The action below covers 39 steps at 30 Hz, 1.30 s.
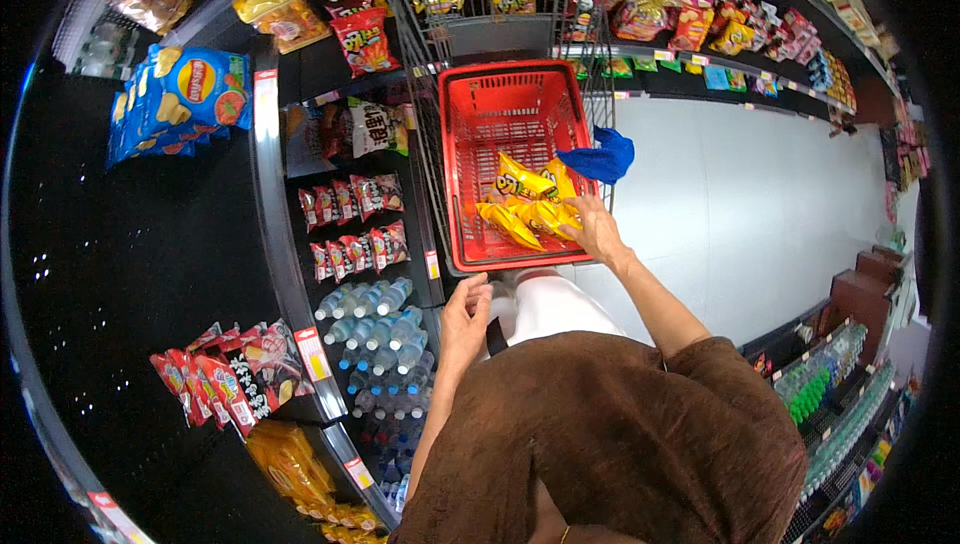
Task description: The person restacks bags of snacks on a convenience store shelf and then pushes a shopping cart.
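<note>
In front of me a red plastic shopping basket [452,161] sits in a metal wire shopping cart [412,41]. Several yellow snack bags [525,187] lie in the near half of the basket. My right hand [595,229] reaches over the basket's right rim, its fingertips at the rightmost yellow bags; whether they grip one is not clear. My left hand [465,315] hovers just outside the near left corner, holding nothing, its fingers loosely bent and apart. A blue cloth [604,156] hangs over the right side of the basket and cart.
Dark shelving on the left holds blue Lay's chip bags [184,97], red snack bags [232,375] and water bottles [382,326]. More snack bags [675,7] line the far shelf. Pale floor [720,214] lies to the right, with bottle shelves [817,379] at lower right.
</note>
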### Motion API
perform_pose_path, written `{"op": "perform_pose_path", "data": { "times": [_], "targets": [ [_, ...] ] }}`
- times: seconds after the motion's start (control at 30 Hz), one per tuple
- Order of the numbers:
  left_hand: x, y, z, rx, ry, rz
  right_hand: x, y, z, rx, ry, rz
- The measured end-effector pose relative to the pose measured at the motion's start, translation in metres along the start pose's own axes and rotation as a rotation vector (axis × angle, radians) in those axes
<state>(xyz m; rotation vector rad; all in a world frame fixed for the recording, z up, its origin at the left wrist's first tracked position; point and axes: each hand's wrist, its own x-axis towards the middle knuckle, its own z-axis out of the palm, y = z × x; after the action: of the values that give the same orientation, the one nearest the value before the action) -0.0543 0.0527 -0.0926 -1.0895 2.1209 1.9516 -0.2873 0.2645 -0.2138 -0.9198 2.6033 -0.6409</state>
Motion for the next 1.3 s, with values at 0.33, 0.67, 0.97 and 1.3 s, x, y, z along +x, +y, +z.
{"op": "perform_pose_path", "data": {
  "times": [0.33,0.67,0.97,1.3],
  "targets": [
    [-0.006,-0.003,-0.003,0.002,0.036,0.017,0.001,0.013,0.054,-0.067,-0.192,0.128],
    [0.003,-0.014,-0.015,-0.118,0.088,0.1,0.039,-0.028,-0.103,0.256,-0.13,0.124],
    [0.016,0.082,-0.044,0.135,0.207,0.348,0.061,-0.085,-0.188,0.701,-0.478,0.084],
    [0.001,0.129,-0.069,0.099,-0.188,0.235,0.091,-0.172,-0.201,0.874,-0.725,-0.296]
  ]
}}
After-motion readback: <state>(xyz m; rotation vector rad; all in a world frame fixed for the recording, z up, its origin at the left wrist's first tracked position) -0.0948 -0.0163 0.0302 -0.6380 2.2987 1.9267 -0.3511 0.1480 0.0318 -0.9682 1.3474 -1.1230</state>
